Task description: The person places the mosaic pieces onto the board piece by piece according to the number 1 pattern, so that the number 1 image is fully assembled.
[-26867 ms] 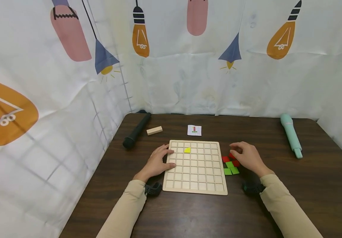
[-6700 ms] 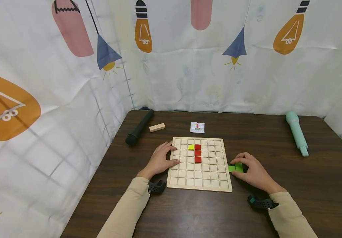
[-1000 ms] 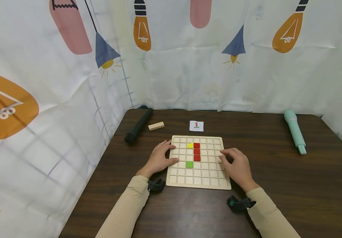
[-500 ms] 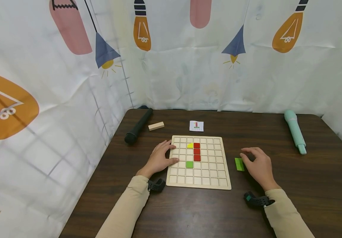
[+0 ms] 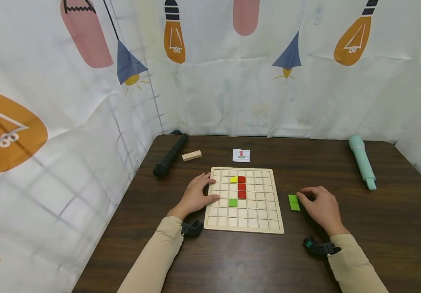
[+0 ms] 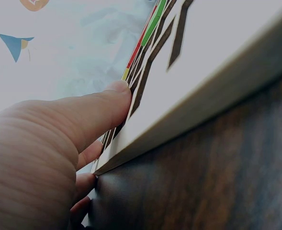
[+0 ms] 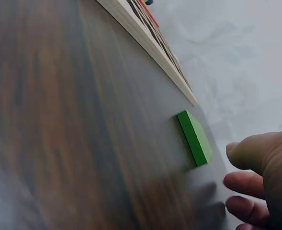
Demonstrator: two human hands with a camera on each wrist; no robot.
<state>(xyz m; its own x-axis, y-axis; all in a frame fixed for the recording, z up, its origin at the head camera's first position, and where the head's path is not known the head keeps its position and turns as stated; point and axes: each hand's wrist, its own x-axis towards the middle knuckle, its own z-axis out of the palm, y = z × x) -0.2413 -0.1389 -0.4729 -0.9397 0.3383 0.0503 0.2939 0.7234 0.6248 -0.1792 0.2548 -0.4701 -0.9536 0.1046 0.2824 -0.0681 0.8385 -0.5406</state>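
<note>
My left hand (image 5: pixel 196 196) rests on the left edge of a wooden grid board (image 5: pixel 263 205), thumb on top and fingers along the rim; the left wrist view shows this thumb (image 6: pixel 107 105) up close. On the board lie a yellow piece (image 5: pixel 233 179) with one cut-off corner, a column of three red tiles (image 5: pixel 241 186) and a green square tile (image 5: pixel 233 202) lower left of them. To the board's right, two green tiles (image 5: pixel 294 202) lie together on the table. My right hand (image 5: pixel 322 206) hovers beside them, fingertips at their upper right corner; thumb and fingers look parted in the right wrist view.
Behind the board lie a small printed pattern card (image 5: pixel 241 155) and a wooden block (image 5: pixel 191 155). A black cylinder-like object (image 5: pixel 170 156) lies at the back left, a mint-green one (image 5: pixel 362 162) at the back right. Patterned curtains hang behind the dark table (image 5: pixel 247 260).
Over the earlier frames, three red tiles and a green one came onto the board. In the last second my right hand moved right, off the board's edge to the loose green tiles.
</note>
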